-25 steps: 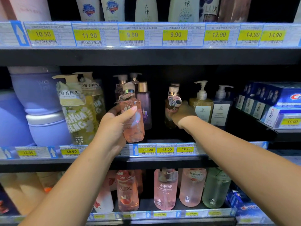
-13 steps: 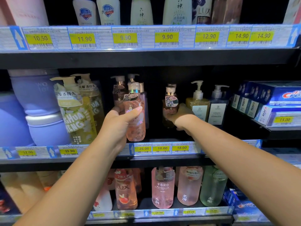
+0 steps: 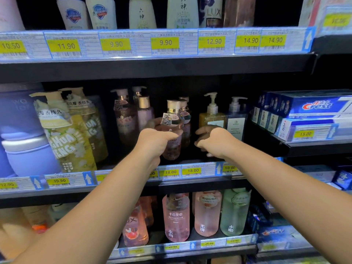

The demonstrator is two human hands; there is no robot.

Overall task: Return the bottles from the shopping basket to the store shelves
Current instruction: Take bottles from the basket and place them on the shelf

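Gripping a pink bottle (image 3: pixel 172 138) in the left hand (image 3: pixel 155 142), fingers wrapped around the lower body, thumb across the front. Standing upright, long axis vertical, gold-collared cap pointing straight up, paper tag at the neck facing out. Sitting in the middle of the middle shelf (image 3: pixel 200 184), bottom low over the shelf board, but can't tell if actually resting on it. Crowding right up against a second bottle (image 3: pixel 185 121) of the same type just behind and to the right.

Hovering the right hand (image 3: pixel 213 141) just to the right, fingers loosely curled and pointing down, gripping nothing.

Compared with half a second ago: shifting the pink bottle to the right, away from the purple bottle (image 3: pixel 144 113) and over toward the gap above the 18.00 price tags (image 3: pixel 182 171). Pulling the right hand off the second bottle, down and toward the shelf front. Also leaning in closer overall, everything looking bigger.

Neighbours: yellow-green pump bottles (image 3: pixel 66 130) off to the left, two clear pump dispensers (image 3: pixel 222 115) to the right, toothpaste boxes (image 3: pixel 308 107) stacked further right.
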